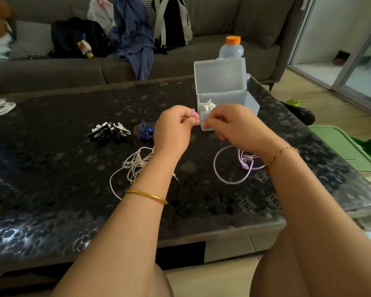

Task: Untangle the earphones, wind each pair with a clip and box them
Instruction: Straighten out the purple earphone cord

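Both hands work just in front of the clear box (252,106). The left hand (174,127) and right hand (229,123) each pinch the lilac earphones (229,181) between thumb and fingertips, holding a short stretch of cord between them. The rest of the cord trails in loops on the table (51,168), nearer the person than the box.

Pulling that stretch tight could cinch a knot in the trailing loops instead of freeing it. The right forearm lies over those loops and may snag or drag them. A wide sweep could also knock the box, whose lid stands open.

Counted:
- One box, with what looks like one white pair inside.
- Three loose pairs: the lilac one, tangled white earphones (135,162) to the box's left and nearer the person, and blue earphones (146,130) left of the box.
- One pile of black and white clips (108,129) further left, too heaped to count.
- One white coil (0,108) far left, of unclear kind.
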### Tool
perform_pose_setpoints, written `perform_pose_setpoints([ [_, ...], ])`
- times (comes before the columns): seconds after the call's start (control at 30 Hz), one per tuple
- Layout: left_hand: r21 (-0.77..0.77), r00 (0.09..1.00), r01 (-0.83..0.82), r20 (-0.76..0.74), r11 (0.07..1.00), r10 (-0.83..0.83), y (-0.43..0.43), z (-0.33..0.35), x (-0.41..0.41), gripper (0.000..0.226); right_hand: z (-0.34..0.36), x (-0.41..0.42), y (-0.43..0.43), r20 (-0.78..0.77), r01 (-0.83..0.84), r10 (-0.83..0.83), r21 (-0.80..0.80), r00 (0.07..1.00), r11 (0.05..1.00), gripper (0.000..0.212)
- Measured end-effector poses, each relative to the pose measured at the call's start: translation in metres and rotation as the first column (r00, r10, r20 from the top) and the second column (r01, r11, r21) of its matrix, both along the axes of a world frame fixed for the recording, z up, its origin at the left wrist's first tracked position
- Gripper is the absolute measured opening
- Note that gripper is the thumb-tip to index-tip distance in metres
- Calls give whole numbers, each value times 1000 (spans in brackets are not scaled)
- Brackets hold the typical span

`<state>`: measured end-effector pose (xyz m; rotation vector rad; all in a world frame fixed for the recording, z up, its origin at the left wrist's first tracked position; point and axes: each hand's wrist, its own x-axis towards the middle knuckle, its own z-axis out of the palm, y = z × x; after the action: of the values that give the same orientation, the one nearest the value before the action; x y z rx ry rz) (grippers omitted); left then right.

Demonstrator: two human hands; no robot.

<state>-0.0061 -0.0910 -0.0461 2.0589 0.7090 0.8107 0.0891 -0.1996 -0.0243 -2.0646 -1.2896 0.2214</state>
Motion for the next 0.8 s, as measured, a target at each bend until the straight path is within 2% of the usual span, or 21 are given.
perform_pose_setpoints([
  [0.13, -150, 971, 184, -125, 971, -204, -8, 6, -1, 17, -11, 12, 4, 215, 225, -248, 124, 945, 966, 18],
  [0.27, -395, 952, 209, -128, 895, -278, -11, 15, -2, 26, -16, 14, 5, 292, 278, -338, 228, 895, 933, 20],
  [0.33, -561, 944, 261, -21, 785, -329, -10, 17, -2, 29, -19, 17, 5, 248, 296, -353, 241, 902, 924, 20],
  [0.43, -706, 926, 356, 178, 612, -333, -7, 19, -2, 29, -24, 19, 5, 113, 260, -291, 228, 950, 938, 18],
  [0.53, -808, 901, 433, 394, 400, -180, -4, 21, -2, 24, -26, 13, 5, -151, 127, -110, 106, 982, 986, 21],
  [0.6, -822, 882, 449, 470, 351, -28, -2, 23, -2, 19, -27, 7, 4, -209, -2, -10, -54, 978, 999, 20],
  [0.67, -824, 872, 408, 479, 393, 99, -1, 22, -1, 16, -25, 1, 2, -227, -113, 76, -158, 971, 981, 21],
  [0.7, -814, 873, 366, 469, 450, 138, -1, 20, 1, 15, -22, -2, 1, -242, -159, 113, -179, 964, 971, 21],
  [0.77, -722, 890, 229, 427, 653, 160, 0, 12, 3, 19, -14, -7, -2, -274, -228, 170, -196, 946, 954, 22],
  [0.8, -603, 912, 129, 383, 787, 145, 1, 7, 4, 22, -11, -10, -3, -280, -246, 187, -193, 942, 950, 22],
])
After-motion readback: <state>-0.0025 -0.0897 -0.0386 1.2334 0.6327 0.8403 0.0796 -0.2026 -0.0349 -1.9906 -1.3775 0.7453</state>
